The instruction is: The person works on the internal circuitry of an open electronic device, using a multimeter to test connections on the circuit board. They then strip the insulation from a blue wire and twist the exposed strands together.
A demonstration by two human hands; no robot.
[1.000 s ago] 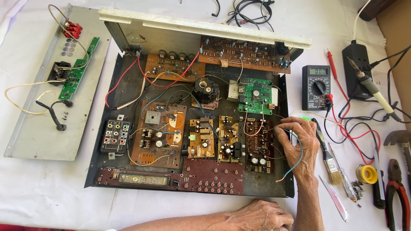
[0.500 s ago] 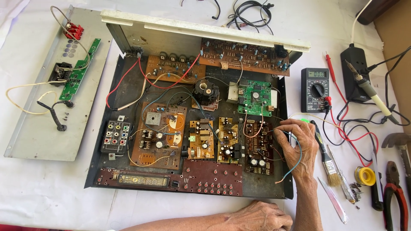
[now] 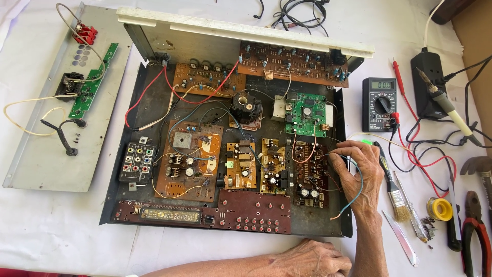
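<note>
An opened electronics chassis (image 3: pixel 143 107) lies on a white cloth, filled with several circuit boards and coloured wires. My right hand (image 3: pixel 356 177) rests at the chassis's right edge, fingers pinched on thin wires (image 3: pixel 353 197) beside a dark brown board (image 3: pixel 310 172). A blue-green wire loops over that hand and ends loose below it. My left hand (image 3: pixel 312 259) lies flat, fingers together, on the cloth just in front of the chassis, holding nothing. A green board (image 3: pixel 306 114) sits behind the brown one.
A detached metal panel (image 3: pixel 46 154) with a small green board lies at the left. Right of the chassis are a multimeter (image 3: pixel 380 103) with red leads, a soldering iron (image 3: pixel 443 102), a brush (image 3: pixel 393 190), a solder roll (image 3: pixel 439 209) and red-handled pliers (image 3: pixel 476 241).
My right hand has stayed on the wires with only slight finger movement. My left hand has stayed put. The view has shifted slightly.
</note>
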